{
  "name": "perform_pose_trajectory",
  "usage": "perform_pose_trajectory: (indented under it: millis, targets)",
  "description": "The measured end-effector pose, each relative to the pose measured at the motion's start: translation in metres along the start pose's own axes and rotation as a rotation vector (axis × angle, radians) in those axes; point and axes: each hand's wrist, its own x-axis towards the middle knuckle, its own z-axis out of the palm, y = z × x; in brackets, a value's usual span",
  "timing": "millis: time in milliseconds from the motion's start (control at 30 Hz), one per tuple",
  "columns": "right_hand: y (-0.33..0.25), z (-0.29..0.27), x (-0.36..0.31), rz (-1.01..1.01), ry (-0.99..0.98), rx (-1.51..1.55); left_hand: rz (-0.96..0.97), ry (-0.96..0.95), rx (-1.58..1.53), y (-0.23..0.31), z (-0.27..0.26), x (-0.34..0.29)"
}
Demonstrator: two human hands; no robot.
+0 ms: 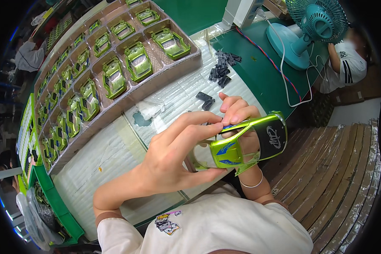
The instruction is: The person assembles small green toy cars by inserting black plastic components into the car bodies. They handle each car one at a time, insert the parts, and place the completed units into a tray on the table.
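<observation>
While gripped by left hand (pixel 173 158) and right hand (pixel 238 113): glossy lime-green plastic toy car body shell (pixel 241 144), blue streaks, above ribbed white worktop (pixel 114 156).

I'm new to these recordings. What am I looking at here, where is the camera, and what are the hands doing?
There is no machine here: a person works with bare hands. The single picture comes from a wide fisheye camera worn on the person's head, looking down, so straight edges bend near the rim and the forearms enter from below.

Both hands hold a shiny green toy car shell above the table. The left hand grips it from the near side, fingertips at its top edge; the right hand is behind it, fingers over the same edge.

On the table lie long trays of similar green shells, a heap of small black parts, and a clear bag. A teal fan stands at the far right, where another person sits.
</observation>
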Motion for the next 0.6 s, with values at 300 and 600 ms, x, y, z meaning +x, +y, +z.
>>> perform_pose_trajectory:
  millis: [300,600]
  targets:
    - [-0.012,-0.009,0.003,-0.095,-0.102,-0.2,-0.008,0.001,-0.013,0.002,0.005,-0.005]
    - [-0.01,-0.004,0.002,-0.053,-0.021,0.138,-0.074,0.016,-0.154,0.005,0.002,-0.002]
